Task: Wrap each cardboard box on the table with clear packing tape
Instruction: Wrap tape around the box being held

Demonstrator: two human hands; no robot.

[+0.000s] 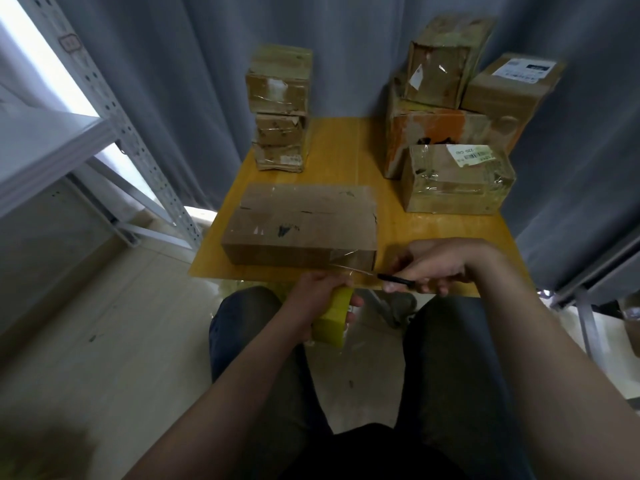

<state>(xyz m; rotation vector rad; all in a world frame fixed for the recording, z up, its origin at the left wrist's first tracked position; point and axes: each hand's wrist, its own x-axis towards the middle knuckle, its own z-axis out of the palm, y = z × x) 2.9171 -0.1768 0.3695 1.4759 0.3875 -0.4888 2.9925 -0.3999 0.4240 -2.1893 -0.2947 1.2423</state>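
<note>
While sitting at the near edge of a small wooden table [349, 147], a person is working on a long flat cardboard box [304, 221] lying along that edge toward the near left corner. Left hand [320, 296]: fingers curling tightly around a roll of packing tape [334, 317] with a yellowish look, held just below the table's near edge, over the lap. Clear tape strip [349, 263]: stretching taut from the roll up to the right end of the long box, where it is sticking to the front face. Right hand [440, 266]: hovering over the near edge, fingers pinching shut on a thin dark cutting tool [394, 279] whose tip is meeting the strip just beside the box's near right corner; whether it is a knife or scissors cannot be told. Stack of three small boxes [280, 109]: standing at the far left corner, glossy with tape. Labelled box [457, 178]: sitting along the right edge, shiny tape showing across its faces. Orange-stained box [440, 133]: resting behind it toward the far right corner, carrying a smaller torn box [441, 60] and a white-labelled box [512, 91] on top. Grey curtain [194, 81]: hanging behind the table. Metal shelving [104, 109]: standing off the left edge.
</note>
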